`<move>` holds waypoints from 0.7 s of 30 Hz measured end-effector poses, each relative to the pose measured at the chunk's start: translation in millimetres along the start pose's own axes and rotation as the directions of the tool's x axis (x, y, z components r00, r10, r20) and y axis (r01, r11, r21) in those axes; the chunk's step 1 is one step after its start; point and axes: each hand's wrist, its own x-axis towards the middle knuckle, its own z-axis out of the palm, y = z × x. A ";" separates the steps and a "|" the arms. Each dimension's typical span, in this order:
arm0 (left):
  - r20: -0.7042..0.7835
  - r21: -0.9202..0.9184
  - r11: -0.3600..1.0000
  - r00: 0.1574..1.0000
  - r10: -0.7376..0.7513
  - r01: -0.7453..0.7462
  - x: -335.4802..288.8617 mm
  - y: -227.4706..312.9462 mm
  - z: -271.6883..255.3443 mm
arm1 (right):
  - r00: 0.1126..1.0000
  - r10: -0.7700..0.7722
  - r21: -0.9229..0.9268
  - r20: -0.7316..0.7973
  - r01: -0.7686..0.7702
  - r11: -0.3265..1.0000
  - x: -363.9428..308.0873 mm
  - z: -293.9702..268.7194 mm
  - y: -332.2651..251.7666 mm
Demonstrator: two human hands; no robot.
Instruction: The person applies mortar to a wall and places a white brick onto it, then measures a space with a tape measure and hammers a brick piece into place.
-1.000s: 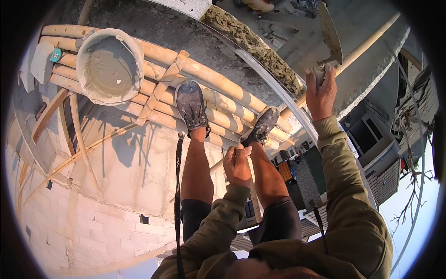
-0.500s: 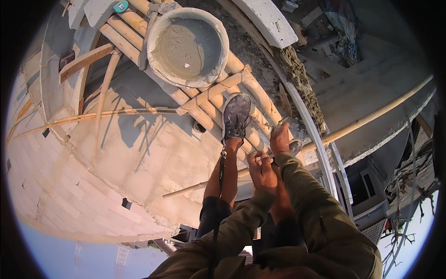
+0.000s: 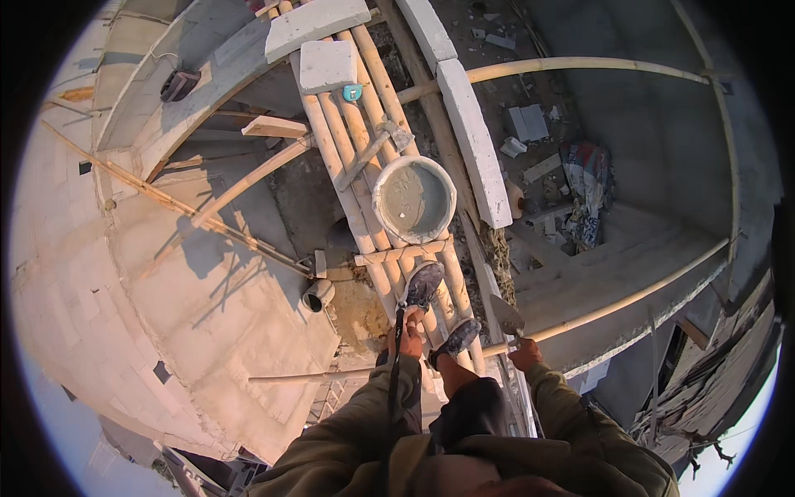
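Note:
My right hand [image 3: 526,356] is closed round the handle of a trowel [image 3: 507,316], whose pointed blade lies over the wall edge right of the bamboo poles. My left hand [image 3: 407,338] is low beside my left ankle and shoe [image 3: 424,283]; a dark hanging strap [image 3: 397,352] crosses it, so its fingers are only partly visible. Both my shoes rest on the bamboo platform [image 3: 348,211]. Ahead of them stands a round bucket [image 3: 414,199] of wet grey mortar. Just beyond the bucket lies a hatchet-like hammer [image 3: 373,155] with a wooden handle.
Pale blocks [image 3: 329,66] and a turquoise tape measure [image 3: 353,93] sit at the platform's far end. Light blocks [image 3: 474,141] line the wall on the right. A bamboo pole [image 3: 629,306] extends rightward over a deep drop with rubble. Lower ground and a pipe [image 3: 318,295] show left.
My view has risen and shifted, showing more of the platform. My right hand has moved right with the trowel, away from my feet. My left hand has moved left to my left ankle.

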 end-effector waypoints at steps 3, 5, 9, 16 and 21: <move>-0.138 0.272 0.942 0.960 0.243 -0.199 -24.9 -23.7 -127.6 | 0.987 -0.019 -0.083 -0.161 0.006 0.997 -46.2 -18.7 -39.6; -0.217 0.306 0.950 0.967 0.133 -0.062 -44.1 -24.3 -179.5 | 0.970 -0.220 -0.044 -0.100 0.216 0.975 -6.6 -13.7 6.5; -0.364 -0.163 0.937 0.864 -0.347 0.308 -164.1 -28.5 -302.4 | 0.973 -0.229 0.058 -0.022 0.230 0.972 -51.6 -28.0 -46.8; -0.040 -0.647 0.612 0.781 -0.623 0.455 -334.8 -85.5 -342.6 | 0.895 -0.386 -0.013 -0.226 0.393 0.919 -145.2 -107.8 -125.1; 0.163 -0.401 0.723 0.821 -0.548 0.562 -339.0 -112.2 -315.4 | 0.912 -0.369 -0.212 -0.178 0.331 0.920 -152.5 -158.7 -141.5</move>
